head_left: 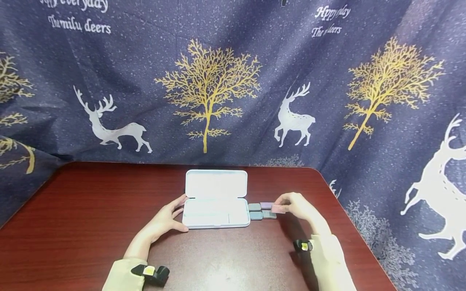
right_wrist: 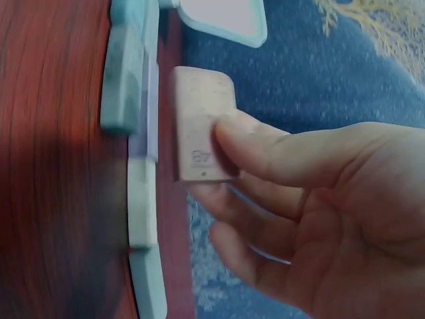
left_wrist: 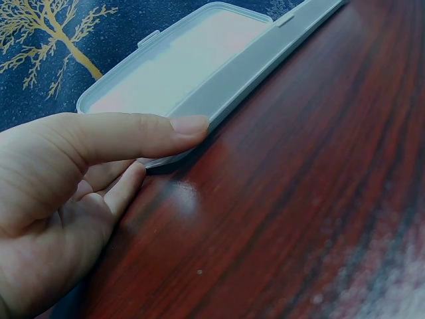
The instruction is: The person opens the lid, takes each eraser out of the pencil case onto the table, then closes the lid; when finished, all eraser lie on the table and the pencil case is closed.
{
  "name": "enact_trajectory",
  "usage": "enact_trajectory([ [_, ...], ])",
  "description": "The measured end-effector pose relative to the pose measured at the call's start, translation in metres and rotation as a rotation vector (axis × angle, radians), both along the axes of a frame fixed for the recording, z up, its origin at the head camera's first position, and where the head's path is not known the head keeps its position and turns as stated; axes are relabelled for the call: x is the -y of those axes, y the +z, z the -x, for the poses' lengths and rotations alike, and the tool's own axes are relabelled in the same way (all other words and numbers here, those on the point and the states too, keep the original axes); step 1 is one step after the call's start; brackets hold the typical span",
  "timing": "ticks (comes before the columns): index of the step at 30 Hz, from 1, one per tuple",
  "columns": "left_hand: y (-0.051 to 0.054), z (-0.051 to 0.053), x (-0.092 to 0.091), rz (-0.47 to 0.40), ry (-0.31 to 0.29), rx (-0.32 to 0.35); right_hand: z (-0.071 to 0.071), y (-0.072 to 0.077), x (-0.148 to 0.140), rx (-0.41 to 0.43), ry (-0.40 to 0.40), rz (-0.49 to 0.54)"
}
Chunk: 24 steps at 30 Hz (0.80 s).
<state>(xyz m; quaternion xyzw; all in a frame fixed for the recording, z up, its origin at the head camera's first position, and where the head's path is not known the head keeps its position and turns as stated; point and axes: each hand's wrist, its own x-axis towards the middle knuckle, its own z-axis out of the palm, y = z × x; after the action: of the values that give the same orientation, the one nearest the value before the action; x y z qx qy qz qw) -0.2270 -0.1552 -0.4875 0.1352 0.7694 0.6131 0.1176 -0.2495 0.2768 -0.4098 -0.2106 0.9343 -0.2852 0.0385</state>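
Observation:
A pale blue-white pencil case (head_left: 205,218) stands on the table with its hinged lid (head_left: 216,184) raised. My left hand (head_left: 164,220) holds the case's left end, thumb (left_wrist: 189,126) against the front wall and the other fingers around the end and back. To the right of the case, my right hand (head_left: 300,206) pinches a small flat pink block (right_wrist: 199,126) between thumb and fingers. Faint printed marks show on the block's face. It is held just off the table, beside several similar blocks, including a purple one (head_left: 267,205) and a grey one (head_left: 269,214).
A grey-green block (head_left: 254,207) and a teal block (head_left: 256,215) lie against the case's right side. In the right wrist view, a cream block (right_wrist: 141,206) and a pale green block (right_wrist: 147,286) continue the row. A patterned dark blue cloth (head_left: 233,101) hangs behind the brown table (head_left: 109,202).

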Motion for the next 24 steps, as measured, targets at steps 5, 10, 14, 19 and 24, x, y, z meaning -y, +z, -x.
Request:
enact_trajectory([
  [5, 0.001, 0.000, -0.001, -0.004, 0.009, 0.019, 0.000, -0.002, -0.011, 0.023, -0.016, -0.038],
  [10, 0.001, 0.000, 0.000, -0.006, 0.011, 0.020, 0.001, -0.004, -0.014, 0.079, -0.034, -0.059],
  [14, 0.002, 0.000, 0.000, -0.010, -0.001, 0.005, 0.001, -0.006, -0.016, 0.086, -0.030, -0.077],
  [19, 0.004, -0.001, 0.000, -0.018, -0.007, 0.007, 0.002, -0.010, -0.017, 0.090, 0.002, -0.044],
  [24, 0.003, -0.001, 0.000, -0.017, -0.002, 0.011, 0.002, -0.011, -0.016, 0.103, -0.010, -0.040],
])
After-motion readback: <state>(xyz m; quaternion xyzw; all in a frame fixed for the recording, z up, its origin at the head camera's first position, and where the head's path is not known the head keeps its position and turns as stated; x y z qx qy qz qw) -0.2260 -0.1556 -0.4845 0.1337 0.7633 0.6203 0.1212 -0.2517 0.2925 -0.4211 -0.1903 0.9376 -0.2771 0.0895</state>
